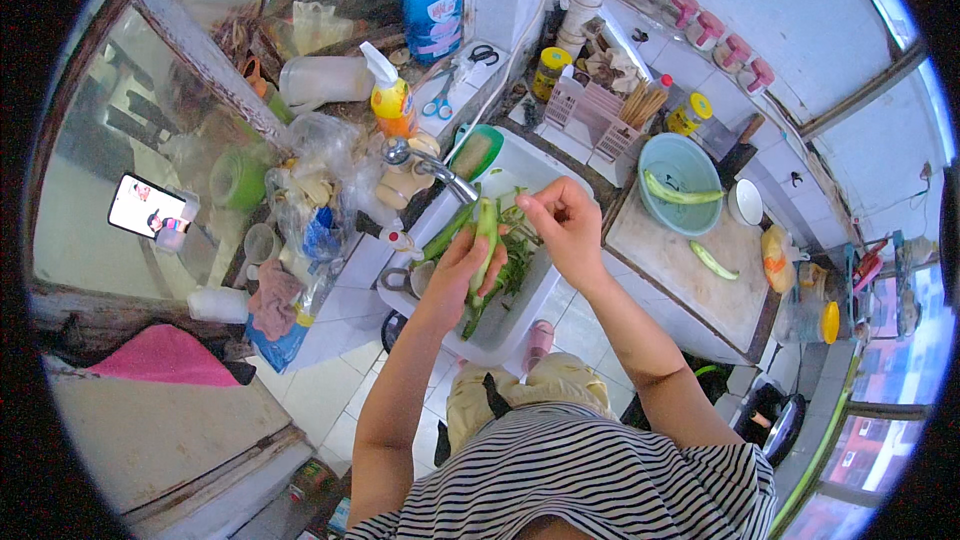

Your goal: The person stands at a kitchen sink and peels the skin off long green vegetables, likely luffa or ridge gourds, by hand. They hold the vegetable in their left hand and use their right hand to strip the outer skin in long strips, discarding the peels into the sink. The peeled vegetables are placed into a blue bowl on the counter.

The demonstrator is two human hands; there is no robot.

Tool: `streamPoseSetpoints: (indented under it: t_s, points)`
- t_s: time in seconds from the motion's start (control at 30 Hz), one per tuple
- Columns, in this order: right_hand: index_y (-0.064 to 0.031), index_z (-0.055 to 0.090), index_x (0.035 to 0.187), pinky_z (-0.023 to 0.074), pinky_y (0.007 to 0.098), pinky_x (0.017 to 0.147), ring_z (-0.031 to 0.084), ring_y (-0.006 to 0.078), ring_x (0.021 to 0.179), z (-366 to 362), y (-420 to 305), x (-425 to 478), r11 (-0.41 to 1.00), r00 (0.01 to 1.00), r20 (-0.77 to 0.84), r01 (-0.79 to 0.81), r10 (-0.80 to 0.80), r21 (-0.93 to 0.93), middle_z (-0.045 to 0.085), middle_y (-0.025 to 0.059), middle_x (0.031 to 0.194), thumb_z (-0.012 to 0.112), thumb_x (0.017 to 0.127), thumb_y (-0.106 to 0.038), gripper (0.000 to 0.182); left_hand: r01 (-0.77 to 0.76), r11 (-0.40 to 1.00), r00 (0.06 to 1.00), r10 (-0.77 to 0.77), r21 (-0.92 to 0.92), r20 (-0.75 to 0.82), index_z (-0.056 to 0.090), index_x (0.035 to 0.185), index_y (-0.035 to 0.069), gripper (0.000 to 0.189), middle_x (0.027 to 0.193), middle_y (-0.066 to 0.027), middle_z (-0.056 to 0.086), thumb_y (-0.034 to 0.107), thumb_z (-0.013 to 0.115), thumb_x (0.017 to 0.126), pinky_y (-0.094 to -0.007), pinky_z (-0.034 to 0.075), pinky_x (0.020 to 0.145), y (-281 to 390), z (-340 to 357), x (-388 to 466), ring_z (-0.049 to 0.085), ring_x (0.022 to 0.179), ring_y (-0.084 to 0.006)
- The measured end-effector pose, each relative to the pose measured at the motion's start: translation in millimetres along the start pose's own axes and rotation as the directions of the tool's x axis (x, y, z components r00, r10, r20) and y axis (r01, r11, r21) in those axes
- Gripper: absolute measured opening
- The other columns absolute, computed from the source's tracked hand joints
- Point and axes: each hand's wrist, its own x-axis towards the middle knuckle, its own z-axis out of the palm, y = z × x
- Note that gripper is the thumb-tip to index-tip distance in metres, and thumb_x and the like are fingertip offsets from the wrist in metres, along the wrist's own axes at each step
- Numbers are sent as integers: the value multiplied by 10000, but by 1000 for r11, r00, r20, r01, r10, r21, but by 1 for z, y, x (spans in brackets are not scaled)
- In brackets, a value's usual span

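Note:
My left hand holds a long pale-green vegetable, partly peeled, upright over the white sink. To its right my right hand is raised with bent fingers, thumb near the index finger; whether something thin is between them I cannot tell. Green peelings lie in the sink below both hands, with darker green vegetables along its left side. The metal faucet points over the sink just above the held vegetable.
A light-blue basin with a peeled vegetable stands on the cutting board at right. Another peeled piece and a white bowl are near it. A cleaver leans behind. Left are a spray bottle, scissors and plastic bags.

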Motion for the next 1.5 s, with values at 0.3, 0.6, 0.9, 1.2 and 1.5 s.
streamPoseSetpoints:
  t_s: [0.3, 0.6, 0.9, 1.2, 1.5]
  points:
    - [-56, 606, 761, 386, 228, 452, 474, 74, 484, 6, -5, -10, 950, 983, -43, 162, -180, -266, 582, 38, 614, 735, 778, -210, 202, -347, 767, 886, 456, 539, -79, 454, 1322, 45, 415, 965, -13, 542, 203, 495, 940, -175, 350, 681, -10, 11, 1, 427, 743, -46]
    - [-56, 611, 763, 385, 236, 446, 460, 83, 466, 5, -2, -11, 940, 978, -91, 151, -186, -305, 562, 35, 593, 738, 775, -201, 193, -235, 915, 922, 317, 327, -223, 459, 1319, 41, 421, 1019, -5, 560, 141, 535, 917, -190, 383, 823, -18, 3, -1, 496, 897, -69]
    - [-45, 595, 761, 386, 237, 443, 491, 106, 478, 12, -9, -18, 929, 980, -62, 159, -190, -333, 585, 45, 620, 728, 782, -182, 193, -389, 864, 817, 484, 321, -313, 383, 1367, 41, 546, 1035, -36, 591, 28, 579, 857, -193, 421, 789, -20, 21, 3, 527, 867, -67]
    - [-55, 593, 758, 434, 286, 457, 564, 172, 494, 17, -13, -15, 882, 973, -4, 209, -232, -423, 614, 78, 637, 721, 781, -201, 196, -472, 838, 777, 543, 275, -318, 363, 1358, -16, 591, 1030, -44, 610, 22, 623, 828, -201, 432, 777, -32, 20, 8, 536, 845, -64]
    - [-48, 586, 740, 418, 272, 466, 521, 125, 492, 11, -14, 4, 893, 972, -53, 186, -227, -411, 596, 44, 608, 714, 791, -195, 202, -434, 801, 756, 573, 412, -318, 400, 1338, -12, 531, 1019, -48, 596, 21, 605, 849, -186, 434, 779, -23, 17, 1, 527, 858, -60]
